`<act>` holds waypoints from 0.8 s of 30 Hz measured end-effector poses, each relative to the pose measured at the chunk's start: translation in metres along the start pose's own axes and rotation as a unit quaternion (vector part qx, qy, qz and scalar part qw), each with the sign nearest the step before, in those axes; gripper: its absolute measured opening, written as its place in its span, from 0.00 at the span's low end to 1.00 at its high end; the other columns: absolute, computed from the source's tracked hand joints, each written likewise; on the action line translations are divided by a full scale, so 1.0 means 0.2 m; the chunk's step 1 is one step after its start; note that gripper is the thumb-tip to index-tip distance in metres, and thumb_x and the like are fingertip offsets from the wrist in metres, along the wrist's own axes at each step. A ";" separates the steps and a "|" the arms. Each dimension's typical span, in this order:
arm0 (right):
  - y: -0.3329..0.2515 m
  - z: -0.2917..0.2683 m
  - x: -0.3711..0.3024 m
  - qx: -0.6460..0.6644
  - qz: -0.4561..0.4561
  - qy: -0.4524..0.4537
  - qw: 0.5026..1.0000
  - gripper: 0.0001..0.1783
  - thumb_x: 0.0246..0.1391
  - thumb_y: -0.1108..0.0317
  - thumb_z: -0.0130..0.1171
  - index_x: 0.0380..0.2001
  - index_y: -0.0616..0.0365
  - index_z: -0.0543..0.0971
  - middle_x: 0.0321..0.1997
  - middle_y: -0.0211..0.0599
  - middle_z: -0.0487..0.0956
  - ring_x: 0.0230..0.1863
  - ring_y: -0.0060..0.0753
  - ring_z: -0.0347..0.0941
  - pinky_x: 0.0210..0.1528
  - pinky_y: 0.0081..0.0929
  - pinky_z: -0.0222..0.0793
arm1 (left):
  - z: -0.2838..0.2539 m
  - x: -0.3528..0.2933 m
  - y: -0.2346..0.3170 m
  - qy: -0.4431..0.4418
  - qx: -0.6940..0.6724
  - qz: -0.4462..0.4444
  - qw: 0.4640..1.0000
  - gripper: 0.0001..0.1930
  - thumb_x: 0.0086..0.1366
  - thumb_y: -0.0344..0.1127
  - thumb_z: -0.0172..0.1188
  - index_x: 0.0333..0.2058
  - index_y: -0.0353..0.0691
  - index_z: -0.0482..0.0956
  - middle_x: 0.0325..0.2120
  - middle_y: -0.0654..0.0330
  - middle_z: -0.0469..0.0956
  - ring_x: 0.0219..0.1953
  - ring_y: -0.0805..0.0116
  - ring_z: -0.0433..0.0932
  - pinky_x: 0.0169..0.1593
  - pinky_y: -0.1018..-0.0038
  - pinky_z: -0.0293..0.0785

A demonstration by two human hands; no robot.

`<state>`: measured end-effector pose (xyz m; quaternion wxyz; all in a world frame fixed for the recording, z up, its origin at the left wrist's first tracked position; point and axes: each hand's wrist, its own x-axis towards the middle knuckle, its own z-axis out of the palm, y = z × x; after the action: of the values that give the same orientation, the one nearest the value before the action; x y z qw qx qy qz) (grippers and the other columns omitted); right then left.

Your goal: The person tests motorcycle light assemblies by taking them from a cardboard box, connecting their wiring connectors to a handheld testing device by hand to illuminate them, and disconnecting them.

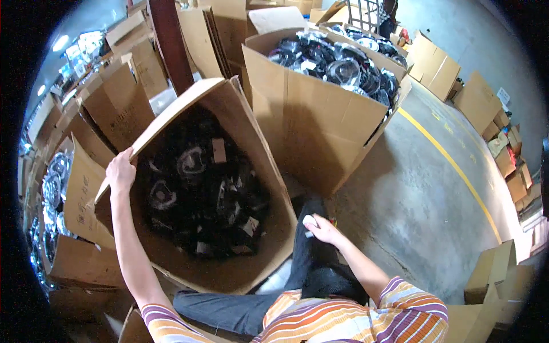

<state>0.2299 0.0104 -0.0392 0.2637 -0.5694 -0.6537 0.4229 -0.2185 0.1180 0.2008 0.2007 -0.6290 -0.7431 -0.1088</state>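
A tall, open cardboard box [274, 197] stands right in front of me, tilted toward me. My left hand [120, 172] is closed over its upper left edge. Deep inside lie many black pieces [197, 197] with clear, shiny parts and a few pale labels; shadow hides their exact kind. Beside the box's right side, over my dark-trousered knee, my right hand [326, 231] is closed around a small white thing [309, 220]. Most of that white thing is covered by my fingers, so its kind cannot be made out.
Behind stands another large box [309, 114] heaped with black and clear plastic pieces [343, 66]. More filled boxes [86, 197] crowd the left, near a dark red post [170, 46]. At right, a yellow line [452, 163] crosses the grey floor [394, 211]; cartons [440, 66] line the wall.
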 end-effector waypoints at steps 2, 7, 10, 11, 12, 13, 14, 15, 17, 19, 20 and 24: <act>-0.03 -0.06 -0.05 0.001 0.022 0.012 1.000 0.17 0.44 0.57 0.46 0.25 0.63 0.65 0.23 0.43 0.69 0.27 0.31 0.66 0.30 0.25 0.61 | -0.06 -0.19 0.13 0.073 -0.015 0.087 0.993 0.12 0.49 0.29 0.45 0.35 0.39 0.68 0.28 0.55 0.71 0.31 0.58 0.69 0.34 0.67 0.64; 0.21 -0.12 -0.18 0.014 0.051 -0.021 0.998 0.18 0.43 0.57 0.46 0.29 0.63 0.67 0.25 0.42 0.70 0.29 0.31 0.66 0.33 0.25 0.61 | -0.17 -0.68 0.23 0.106 -0.035 0.090 0.990 0.14 0.45 0.23 0.47 0.34 0.36 0.69 0.33 0.55 0.70 0.37 0.61 0.68 0.39 0.69 0.64; 0.13 -0.11 -0.04 -0.039 0.080 -0.063 0.994 0.19 0.44 0.54 0.44 0.27 0.63 0.66 0.23 0.43 0.69 0.26 0.34 0.66 0.30 0.27 0.61 | -0.25 -0.45 0.22 0.087 -0.046 0.080 0.992 0.19 0.37 0.21 0.53 0.33 0.37 0.68 0.32 0.58 0.70 0.35 0.62 0.68 0.38 0.72 0.64; 0.10 -0.10 -0.01 -0.036 0.079 -0.057 0.995 0.19 0.44 0.55 0.45 0.27 0.62 0.66 0.23 0.43 0.69 0.26 0.34 0.66 0.30 0.26 0.61 | -0.21 -0.40 0.24 0.098 -0.040 0.077 0.991 0.18 0.37 0.22 0.54 0.32 0.38 0.68 0.31 0.58 0.70 0.34 0.62 0.68 0.37 0.72 0.64; 0.08 -0.09 0.02 -0.033 0.079 -0.050 0.995 0.18 0.43 0.55 0.45 0.27 0.62 0.65 0.23 0.42 0.69 0.26 0.34 0.66 0.30 0.26 0.61 | -0.14 -0.35 0.26 0.108 -0.036 0.075 0.991 0.17 0.37 0.22 0.55 0.31 0.38 0.68 0.31 0.58 0.70 0.34 0.62 0.68 0.37 0.72 0.64; 0.05 -0.09 0.03 -0.033 0.077 -0.045 0.995 0.18 0.43 0.55 0.45 0.27 0.62 0.65 0.23 0.42 0.69 0.26 0.34 0.66 0.30 0.26 0.61 | -0.11 -0.29 0.27 0.112 -0.038 0.076 0.990 0.17 0.37 0.22 0.55 0.31 0.38 0.68 0.31 0.58 0.70 0.34 0.62 0.68 0.37 0.72 0.64; 0.01 -0.09 0.02 -0.013 0.075 -0.040 0.996 0.16 0.44 0.58 0.46 0.27 0.63 0.66 0.23 0.39 0.69 0.26 0.29 0.65 0.30 0.24 0.61 | -0.08 -0.24 0.27 0.111 -0.026 0.067 0.991 0.17 0.37 0.23 0.55 0.31 0.39 0.68 0.30 0.59 0.70 0.33 0.63 0.68 0.36 0.72 0.64; -0.02 -0.08 0.02 0.009 0.067 -0.042 0.997 0.14 0.44 0.61 0.47 0.27 0.63 0.66 0.23 0.36 0.69 0.27 0.25 0.64 0.30 0.21 0.61 | -0.09 -0.20 0.24 0.110 -0.006 0.051 0.993 0.16 0.37 0.24 0.55 0.31 0.40 0.68 0.29 0.59 0.70 0.32 0.63 0.68 0.35 0.72 0.64; -0.01 -0.10 0.01 -0.005 0.063 -0.057 0.996 0.14 0.44 0.62 0.47 0.29 0.63 0.66 0.25 0.37 0.69 0.29 0.25 0.64 0.32 0.21 0.61 | -0.11 -0.09 0.17 0.101 -0.013 0.039 0.994 0.14 0.40 0.27 0.55 0.30 0.42 0.68 0.28 0.61 0.70 0.32 0.64 0.69 0.34 0.72 0.64; 0.02 -0.12 0.00 -0.025 0.071 -0.073 0.995 0.15 0.44 0.63 0.48 0.32 0.64 0.66 0.28 0.39 0.70 0.31 0.25 0.65 0.34 0.22 0.61 | -0.06 0.03 0.13 0.104 -0.023 0.037 0.994 0.13 0.41 0.27 0.54 0.30 0.42 0.69 0.27 0.61 0.70 0.32 0.64 0.69 0.35 0.72 0.64; 0.00 -0.11 0.01 -0.023 0.071 -0.075 0.994 0.15 0.44 0.63 0.48 0.32 0.64 0.66 0.28 0.39 0.70 0.31 0.25 0.65 0.34 0.22 0.61 | -0.03 0.07 0.11 0.108 -0.026 0.038 0.993 0.13 0.41 0.28 0.53 0.31 0.42 0.69 0.27 0.61 0.70 0.32 0.64 0.69 0.35 0.73 0.64; -0.11 -0.13 0.05 0.004 0.058 -0.071 0.996 0.15 0.43 0.64 0.48 0.32 0.63 0.66 0.27 0.40 0.70 0.30 0.26 0.66 0.33 0.22 0.62 | 0.05 0.19 0.09 0.064 -0.024 -0.010 0.998 0.12 0.43 0.29 0.51 0.31 0.42 0.69 0.28 0.60 0.70 0.34 0.63 0.68 0.37 0.73 0.63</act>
<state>0.2381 0.0269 -0.0091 0.1936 -0.5735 -0.6354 0.4793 -0.2071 0.1599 0.2070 0.2313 -0.6180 -0.7323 -0.1685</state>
